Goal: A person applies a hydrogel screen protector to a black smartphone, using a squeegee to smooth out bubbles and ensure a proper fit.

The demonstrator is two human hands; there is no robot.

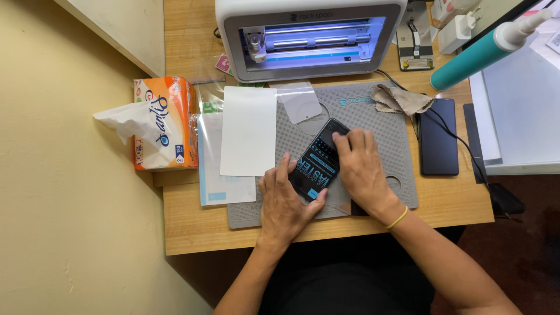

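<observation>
A black smartphone (318, 160) with a lit screen lies tilted on a grey work mat (373, 131). My left hand (284, 201) holds the phone's lower end, thumb against its edge. My right hand (361, 169) lies over the phone's right side, fingertips pressing on its upper part. A yellow band circles my right wrist.
A white cutting machine (309, 35) glows at the desk's back. White sheets (248, 140) and clear film lie left of the mat, beside an orange tissue pack (166, 122). A cloth (402, 99), a second dark phone (438, 137), a teal bottle (481, 52) and chargers sit right.
</observation>
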